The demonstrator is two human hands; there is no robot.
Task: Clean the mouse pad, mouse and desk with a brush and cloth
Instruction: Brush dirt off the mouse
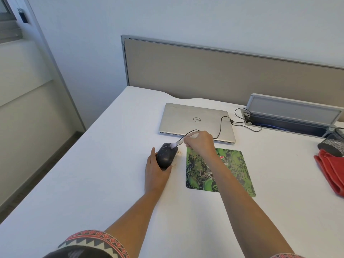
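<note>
A black wired mouse (166, 155) with pale specks on its shell sits on the white desk (93, 183), left of the green patterned mouse pad (232, 174). My left hand (156, 172) grips the mouse from its near end, thumb on the right side. My right hand (199, 142) holds a small brush (176, 143) whose white bristles touch the mouse's far end. Pale crumbs (176, 161) lie on the desk between mouse and pad. A red cloth (331, 172) lies folded at the right edge.
A closed silver laptop (195, 120) lies behind the mouse, with a black cable (221, 127) running across it to an open cable tray (290, 118). A grey mesh item (335, 142) sits beside the red cloth. A beige partition (223, 71) backs the desk.
</note>
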